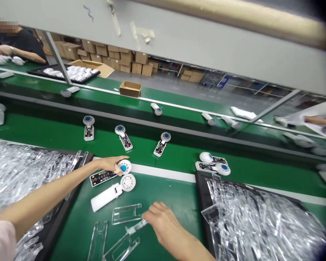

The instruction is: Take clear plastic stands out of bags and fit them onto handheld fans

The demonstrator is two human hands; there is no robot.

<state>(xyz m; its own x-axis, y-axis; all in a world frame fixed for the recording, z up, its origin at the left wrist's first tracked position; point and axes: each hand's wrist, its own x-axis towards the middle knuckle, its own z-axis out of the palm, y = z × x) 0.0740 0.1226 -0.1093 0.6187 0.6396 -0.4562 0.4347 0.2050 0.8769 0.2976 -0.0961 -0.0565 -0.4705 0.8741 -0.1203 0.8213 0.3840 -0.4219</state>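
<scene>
My left hand [111, 164] reaches across the green bench, thumb and fingers closed round the head of a small white fan-like device [124, 166] whose handle bares a dark circuit board. Just below it lies a second white device [106, 197], its smooth handle side up, with a slotted round head. My right hand [161, 222] pinches one end of a clear plastic piece [138, 226]. Around that hand, more clear plastic frames lie on the bench: one frame [127, 214] above, another frame [97, 242] to the left, another frame [122, 248] below.
Black trays heaped with clear plastic parts flank me, a left heap [19, 177] and a right heap [255, 221]. Beyond, the green conveyor belt [57, 134] bears several similar devices. A small cardboard box [130, 89] stands farther back. A co-worker [24, 45] sits at far left.
</scene>
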